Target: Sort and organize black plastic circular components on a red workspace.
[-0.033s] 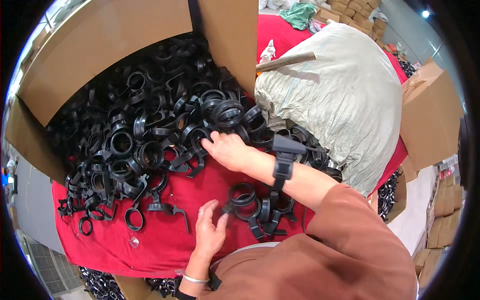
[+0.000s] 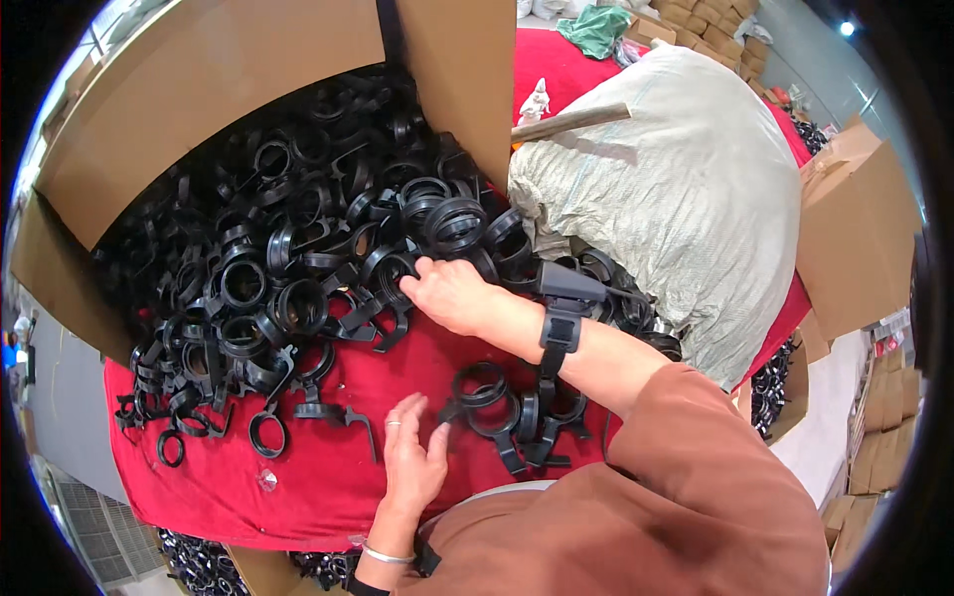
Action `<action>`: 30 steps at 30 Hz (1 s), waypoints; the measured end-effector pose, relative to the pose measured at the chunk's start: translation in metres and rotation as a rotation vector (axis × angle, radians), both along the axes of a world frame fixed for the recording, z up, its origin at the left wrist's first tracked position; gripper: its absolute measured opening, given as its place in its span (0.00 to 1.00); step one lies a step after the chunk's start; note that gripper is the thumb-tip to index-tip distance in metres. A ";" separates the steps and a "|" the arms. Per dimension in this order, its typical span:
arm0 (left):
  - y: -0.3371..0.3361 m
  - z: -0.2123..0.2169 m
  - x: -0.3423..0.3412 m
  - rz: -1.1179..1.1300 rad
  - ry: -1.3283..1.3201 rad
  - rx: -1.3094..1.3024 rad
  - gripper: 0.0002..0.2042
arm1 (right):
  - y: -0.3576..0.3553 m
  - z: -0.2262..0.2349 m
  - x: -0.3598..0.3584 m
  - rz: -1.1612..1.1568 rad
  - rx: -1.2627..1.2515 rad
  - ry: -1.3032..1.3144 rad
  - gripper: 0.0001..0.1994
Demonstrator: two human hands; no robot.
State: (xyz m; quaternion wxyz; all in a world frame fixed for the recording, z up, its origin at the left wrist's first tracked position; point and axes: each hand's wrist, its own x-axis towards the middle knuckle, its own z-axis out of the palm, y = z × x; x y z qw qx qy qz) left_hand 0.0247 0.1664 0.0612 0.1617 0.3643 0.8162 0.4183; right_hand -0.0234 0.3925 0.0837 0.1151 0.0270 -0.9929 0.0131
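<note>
My right hand (image 2: 452,296) reaches to the near edge of a heap of black rings (image 2: 278,243), its thumb and fingertips closed on the rim of a black ring with a curved arm (image 2: 384,282). The fingertips' contact is partly hidden. Below it, my left hand (image 2: 413,465) hovers over the red cloth, thumb and fingers apart, with nothing between them. Just right of the left hand lies a small cluster of black rings with flat tabs (image 2: 487,402). A dark strap with a box-shaped device (image 2: 564,323) sits on my right wrist.
Cardboard walls (image 2: 248,74) stand behind and left of the heap. A large whitish woven sack (image 2: 686,189) bulges at the right, with a wooden stick (image 2: 571,123) resting against it. Red cloth (image 2: 328,492) covers the table. An open carton (image 2: 860,228) stands at far right.
My left hand's fingers have shifted very slightly left. My right hand stays at the same ring.
</note>
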 end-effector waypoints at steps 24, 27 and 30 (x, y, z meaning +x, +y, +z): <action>-0.017 0.002 -0.027 0.145 -1.031 0.518 0.18 | 0.038 0.080 0.062 -0.184 -1.214 -0.064 0.13; -0.016 0.000 -0.024 0.143 -1.034 0.507 0.18 | 0.033 0.069 0.075 -0.229 -1.227 -0.227 0.14; -0.017 0.003 -0.025 0.175 -1.013 0.475 0.19 | 0.031 0.055 0.081 -0.313 -1.144 -0.390 0.19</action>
